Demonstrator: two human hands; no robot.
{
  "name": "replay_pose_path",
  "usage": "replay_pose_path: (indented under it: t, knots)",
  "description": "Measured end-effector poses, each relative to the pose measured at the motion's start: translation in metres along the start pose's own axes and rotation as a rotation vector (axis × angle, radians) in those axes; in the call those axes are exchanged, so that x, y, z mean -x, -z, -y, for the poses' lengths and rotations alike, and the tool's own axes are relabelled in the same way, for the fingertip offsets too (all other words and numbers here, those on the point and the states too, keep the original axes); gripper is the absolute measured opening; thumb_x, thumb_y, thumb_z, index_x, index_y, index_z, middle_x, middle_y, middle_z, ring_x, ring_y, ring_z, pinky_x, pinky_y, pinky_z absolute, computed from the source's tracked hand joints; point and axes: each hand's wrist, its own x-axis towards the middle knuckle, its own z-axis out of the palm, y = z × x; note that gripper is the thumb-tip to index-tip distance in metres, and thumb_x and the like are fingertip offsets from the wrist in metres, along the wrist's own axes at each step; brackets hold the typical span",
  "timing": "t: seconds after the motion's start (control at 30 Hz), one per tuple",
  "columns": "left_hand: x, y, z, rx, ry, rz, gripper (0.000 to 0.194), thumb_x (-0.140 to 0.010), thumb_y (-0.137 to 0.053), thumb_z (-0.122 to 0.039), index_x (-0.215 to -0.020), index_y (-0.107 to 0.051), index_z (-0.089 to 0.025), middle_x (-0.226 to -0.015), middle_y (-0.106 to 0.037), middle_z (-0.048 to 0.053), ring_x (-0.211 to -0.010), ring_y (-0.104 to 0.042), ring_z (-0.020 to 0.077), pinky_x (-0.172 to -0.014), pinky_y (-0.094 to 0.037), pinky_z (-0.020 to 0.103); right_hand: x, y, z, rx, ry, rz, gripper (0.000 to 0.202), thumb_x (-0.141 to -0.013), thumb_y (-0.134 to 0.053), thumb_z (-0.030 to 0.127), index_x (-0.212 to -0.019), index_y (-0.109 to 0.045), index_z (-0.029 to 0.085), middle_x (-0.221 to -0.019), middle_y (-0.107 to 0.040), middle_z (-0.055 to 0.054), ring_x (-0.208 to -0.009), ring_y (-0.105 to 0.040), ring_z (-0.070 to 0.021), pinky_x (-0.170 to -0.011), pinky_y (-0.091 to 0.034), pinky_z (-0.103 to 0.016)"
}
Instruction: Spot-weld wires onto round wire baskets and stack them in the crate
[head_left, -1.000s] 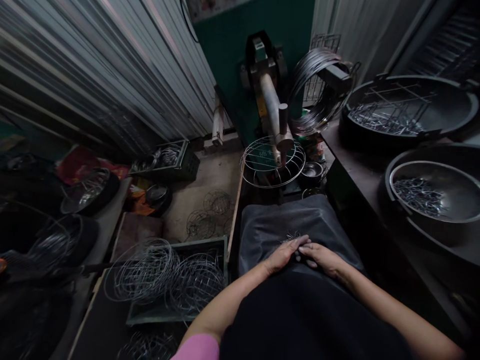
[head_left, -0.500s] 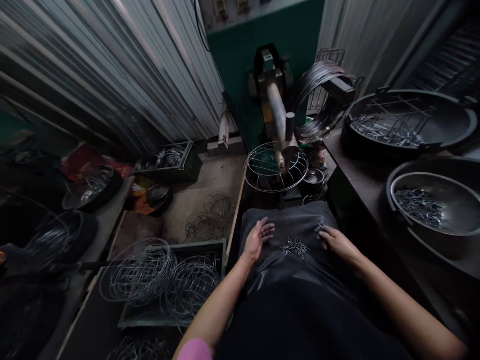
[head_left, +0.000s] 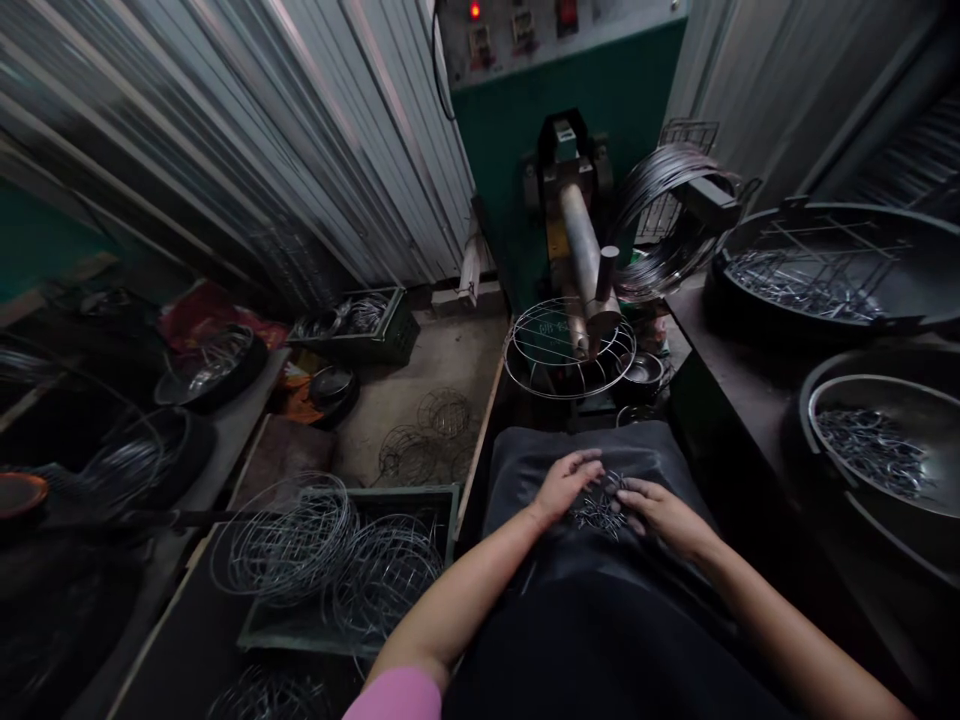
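Observation:
A small pile of bent metal pieces [head_left: 600, 512] lies on the dark cloth [head_left: 525, 465] over my lap. At the pile's left edge is my left hand [head_left: 568, 484], its fingers partly spread and nothing visible in them. My right hand [head_left: 657, 510] is at the right side of the pile, thumb and fingers pinched on small metal pieces. Beyond the cloth, a round wire rack [head_left: 525, 375] rests at the electrode end of a machine [head_left: 585, 240].
Right: a bench holds a large pan [head_left: 919, 260] and a bowl of metal pieces [head_left: 934, 450]. Left: a green crate [head_left: 300, 638] bears round wire racks [head_left: 292, 540]. A wire coil [head_left: 667, 165] hangs beside the machine.
Both hands have moved inward to the pile, the left to the right and the right to the left. The view has tilted up slightly, showing more of the machine's panel.

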Motion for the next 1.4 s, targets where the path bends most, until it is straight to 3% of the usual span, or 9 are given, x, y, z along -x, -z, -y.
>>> replay_pose_path:
  t: [0.13,0.27,0.53,0.73,0.87,1.07,1.17,1.3,1.4]
  knots:
    - [-0.001,-0.017,-0.004,-0.208,-0.116,-0.046,0.034,-0.069,-0.067,-0.033,-0.095,-0.067,-0.012,-0.078,-0.065,0.004,-0.073,-0.057,0.0139,-0.071,-0.045,0.026,-0.002,-0.004,-0.005,0.051,0.031,0.026,0.033,-0.071,-0.059,0.047,-0.089,-0.063,0.020,-0.066,-0.059,0.002,-0.045,-0.039,-0.0089,-0.043,-0.027,-0.023]
    - [0.003,-0.018,-0.007,-0.393,-0.161,-0.044,0.018,-0.071,-0.064,-0.028,-0.081,-0.069,-0.014,-0.079,-0.067,0.004,-0.077,-0.059,0.0151,-0.075,-0.046,0.027,-0.004,-0.004,-0.007,0.060,0.027,0.040,0.033,-0.072,-0.058,0.047,-0.088,-0.061,0.019,-0.059,-0.051,0.005,-0.043,-0.034,-0.0076,-0.042,-0.022,-0.022]
    - [0.006,-0.008,-0.008,-0.494,-0.219,0.063,0.019,-0.076,-0.060,-0.028,-0.087,-0.069,-0.016,-0.087,-0.069,0.005,-0.084,-0.061,0.0160,-0.082,-0.045,0.028,-0.004,-0.009,-0.011,0.060,0.015,0.047,0.028,-0.072,-0.055,0.046,-0.079,-0.057,0.019,-0.055,-0.045,0.006,-0.043,-0.033,-0.0083,-0.042,-0.024,-0.022]
    - [0.006,-0.005,-0.009,-0.289,0.087,0.081,0.014,-0.071,-0.062,-0.023,-0.079,-0.066,-0.013,-0.064,-0.064,0.000,-0.055,-0.056,0.0111,-0.058,-0.047,0.024,-0.008,-0.007,-0.010,0.349,0.156,-0.052,0.025,-0.075,-0.048,0.039,-0.083,-0.058,0.019,-0.075,-0.062,-0.002,-0.072,-0.056,-0.0198,-0.063,-0.044,-0.029]
    - [0.004,-0.008,-0.003,-0.017,0.280,0.003,0.009,-0.068,-0.064,-0.016,-0.076,-0.062,-0.012,-0.051,-0.056,-0.003,-0.044,-0.051,0.0086,-0.048,-0.044,0.022,-0.011,-0.005,-0.015,0.601,0.241,-0.056,0.024,-0.079,-0.041,0.029,-0.092,-0.059,0.018,-0.090,-0.066,-0.008,-0.089,-0.060,-0.0233,-0.078,-0.044,-0.032]
    - [0.001,-0.014,0.009,0.200,0.403,-0.072,0.011,-0.063,-0.069,-0.011,-0.070,-0.060,-0.011,-0.054,-0.058,-0.002,-0.046,-0.054,0.0077,-0.053,-0.047,0.021,-0.010,-0.006,-0.016,1.000,0.172,-0.065,0.024,-0.082,-0.036,0.018,-0.092,-0.058,0.015,-0.086,-0.067,-0.012,-0.081,-0.063,-0.0241,-0.068,-0.043,-0.030]
    - [0.002,-0.016,0.008,0.204,0.399,-0.034,0.014,-0.063,-0.071,-0.012,-0.073,-0.061,-0.011,-0.059,-0.061,-0.001,-0.049,-0.057,0.0085,-0.056,-0.048,0.022,-0.010,-0.006,-0.015,0.888,0.174,-0.065,0.018,-0.080,-0.038,0.017,-0.083,-0.056,0.017,-0.076,-0.066,-0.008,-0.069,-0.062,-0.0204,-0.061,-0.043,-0.027]
    - [0.005,-0.018,0.003,0.067,0.290,0.009,0.019,-0.067,-0.068,-0.018,-0.085,-0.065,-0.011,-0.067,-0.064,0.002,-0.053,-0.057,0.0090,-0.058,-0.047,0.022,-0.005,-0.001,-0.015,0.392,0.036,0.001,0.012,-0.077,-0.043,0.025,-0.082,-0.052,0.019,-0.057,-0.059,0.002,-0.043,-0.052,-0.0138,-0.041,-0.036,-0.023]
    - [0.005,-0.016,0.003,-0.016,0.197,0.030,0.032,-0.067,-0.068,-0.020,-0.099,-0.064,-0.013,-0.084,-0.065,0.004,-0.059,-0.056,0.0090,-0.061,-0.047,0.024,-0.001,0.014,-0.014,0.170,-0.021,-0.044,0.016,-0.073,-0.050,0.031,-0.082,-0.054,0.019,-0.048,-0.054,0.004,-0.040,-0.048,-0.0122,-0.039,-0.034,-0.022]
